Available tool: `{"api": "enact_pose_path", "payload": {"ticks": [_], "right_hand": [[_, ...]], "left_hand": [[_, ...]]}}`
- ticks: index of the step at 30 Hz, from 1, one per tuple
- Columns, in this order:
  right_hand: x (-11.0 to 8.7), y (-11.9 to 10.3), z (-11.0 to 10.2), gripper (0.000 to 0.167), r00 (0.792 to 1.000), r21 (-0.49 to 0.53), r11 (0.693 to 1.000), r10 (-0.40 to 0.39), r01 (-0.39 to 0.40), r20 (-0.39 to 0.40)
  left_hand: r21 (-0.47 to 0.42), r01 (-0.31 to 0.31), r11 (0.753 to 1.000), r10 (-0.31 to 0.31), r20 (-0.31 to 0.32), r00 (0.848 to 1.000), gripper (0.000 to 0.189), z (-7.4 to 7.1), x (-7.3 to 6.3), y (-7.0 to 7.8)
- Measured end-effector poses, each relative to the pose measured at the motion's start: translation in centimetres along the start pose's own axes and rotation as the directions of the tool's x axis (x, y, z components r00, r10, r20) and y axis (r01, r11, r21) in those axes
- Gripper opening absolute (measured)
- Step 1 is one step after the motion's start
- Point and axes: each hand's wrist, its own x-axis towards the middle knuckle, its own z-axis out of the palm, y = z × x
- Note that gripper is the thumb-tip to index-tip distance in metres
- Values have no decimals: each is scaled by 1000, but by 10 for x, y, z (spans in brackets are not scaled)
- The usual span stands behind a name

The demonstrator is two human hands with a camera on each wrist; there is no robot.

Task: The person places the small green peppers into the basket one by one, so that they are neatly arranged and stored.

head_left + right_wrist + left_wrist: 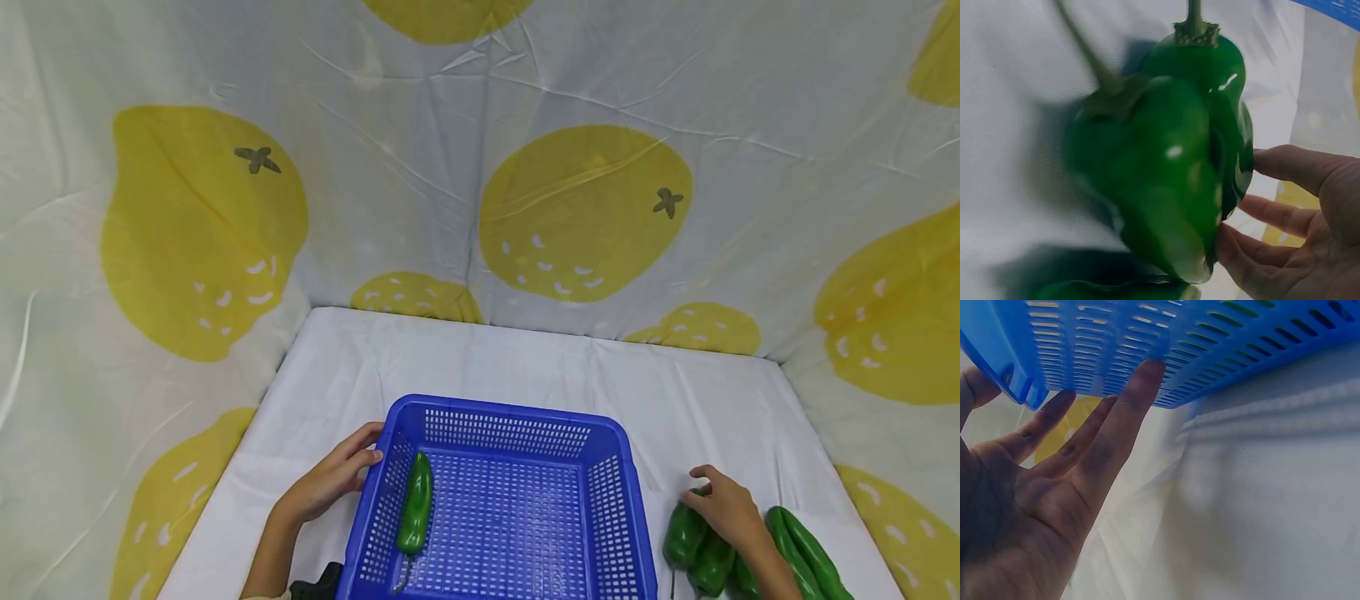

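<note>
- Along the left rim of a blue basket [525, 412], the person's left hand [328, 477] grips the edge, its thumb up at the rim and its fingers laid against the slotted outer wall.
- Inside that basket, by the left wall, lies one long green pepper [416, 504], glossy, its thin stem pointing toward the person; the slotted floor shows to the right of it.
- To the right of the basket, the right hand [727, 510] reaches over a group of green peppers. Its fingers are loose and slightly bent, the thumb apart from them, and it has no closed grip on anything.
- Under that thumb sits the nearest pepper [683, 537], a thick one; in the right wrist view the thumb and fingertips come up against its side and lower end.
- Just beside it is a second thick pepper [711, 568], its broad end and stem blurred in the close view.
- Beyond the right forearm, two longer peppers [817, 554] lie side by side, partly hidden by the arm.
- Beneath everything spreads a white cloth [480, 358] with shallow creases.
- Around the work space hangs pale fabric [390, 208] printed with big yellow lemons.
</note>
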Motion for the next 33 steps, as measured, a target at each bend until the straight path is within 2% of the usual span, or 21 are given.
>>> {"api": "enact_pose_path", "payload": {"ticks": [8, 18, 27, 33], "right_hand": [[0, 5, -2, 59, 998, -8, 999, 33, -33, 53], [-5, 7, -1, 67, 984, 121, 984, 117, -133, 134], [-3, 6, -1, 58, 984, 228, 963, 114, -144, 140], [-3, 6, 0, 54, 986, 247, 958, 113, -142, 126]], "left_hand": [[8, 5, 1000, -5, -5, 1000, 45, 1, 0, 1], [8, 1, 1000, -1, -2, 1000, 45, 0, 1, 2], [0, -4, 1000, 4, 2, 1000, 46, -1, 0, 3], [9, -4, 1000, 4, 4, 1000, 45, 0, 0, 2]]}}
